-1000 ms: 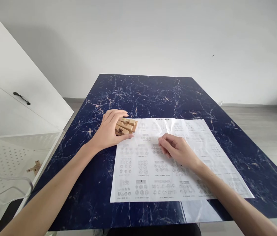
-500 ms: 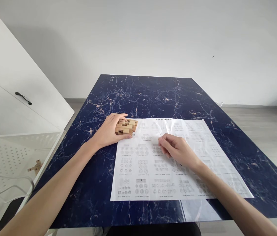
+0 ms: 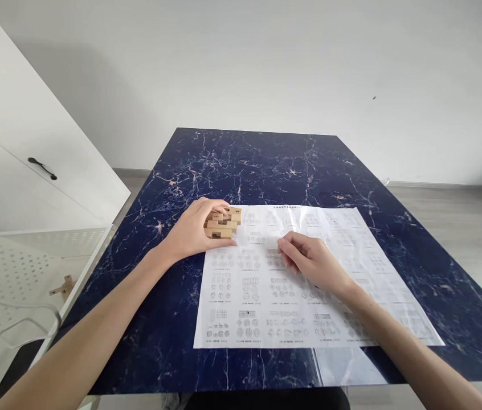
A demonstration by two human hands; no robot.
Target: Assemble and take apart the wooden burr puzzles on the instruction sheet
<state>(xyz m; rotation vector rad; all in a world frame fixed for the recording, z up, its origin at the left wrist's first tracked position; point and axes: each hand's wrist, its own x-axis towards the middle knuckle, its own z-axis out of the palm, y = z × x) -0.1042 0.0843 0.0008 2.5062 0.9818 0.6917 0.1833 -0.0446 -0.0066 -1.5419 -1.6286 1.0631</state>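
At the paper's top left corner, my left hand (image 3: 190, 229) is curved around several notched wooden puzzle pieces (image 3: 223, 224) that lie side by side. Its thumb presses along their near side, and its fingers reach over the far side, hiding part of them. Small dark marks show on some pieces. My right hand (image 3: 307, 256) rests on the printed sheet (image 3: 284, 290), its fingers curled in and its thumb against the forefinger. Nothing shows between those fingers. The sheet is covered with small diagrams and lines of print.
Under the sheet is a dark blue marbled table (image 3: 241, 165). To its left stands a white perforated bin (image 3: 14, 267) with a wooden piece (image 3: 65, 286) and a pale cable (image 3: 23, 310). A white cabinet (image 3: 40, 131) is behind the bin, and a wall (image 3: 245, 62) beyond the table.
My left fingers have shifted slightly forward over the puzzle pieces, and the pieces sit a little straighter. My right hand stays on the sheet, nearly unmoved. The whole view has drifted slightly.
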